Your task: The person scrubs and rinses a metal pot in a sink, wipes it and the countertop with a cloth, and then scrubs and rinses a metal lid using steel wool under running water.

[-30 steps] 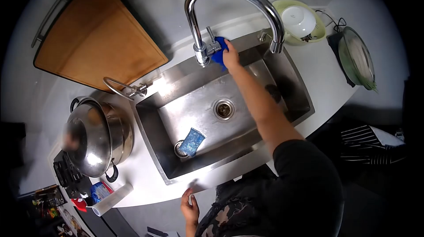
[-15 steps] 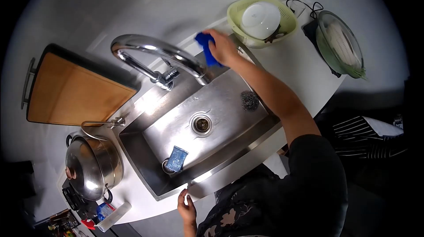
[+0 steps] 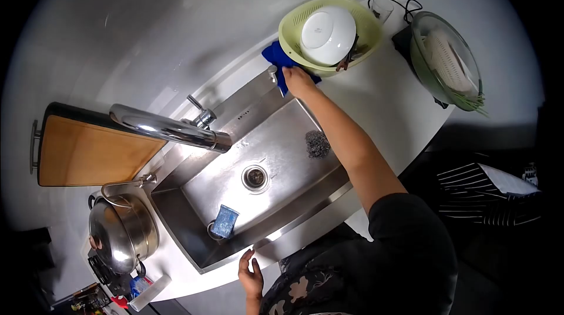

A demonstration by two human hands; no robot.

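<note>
My right hand [image 3: 298,82] presses on a blue cloth [image 3: 277,58] at the sink's back right corner, beside the green basket [image 3: 288,27]. Part of the cloth is hidden under the hand. My left hand [image 3: 251,273] hangs just off the counter's front edge, fingers apart and holding nothing. Between them lies the steel sink [image 3: 282,145], with a blue sponge [image 3: 225,221] at its front left and a steel wool ball [image 3: 318,144] at its right. A chrome faucet [image 3: 170,127] arches over the left part of the sink.
A white bowl [image 3: 328,36] rests in the basket. Farther right stands a green glass bowl [image 3: 446,62] with a white strainer in it. On the left are a lidded steel pot [image 3: 123,233], a wooden cutting board [image 3: 94,150] and a plastic-wrap roll [image 3: 151,292].
My right hand has moved the blue cloth from the faucet base rightward along the sink's back edge to the basket. The view has shifted right. My left hand stays near the counter's front edge.
</note>
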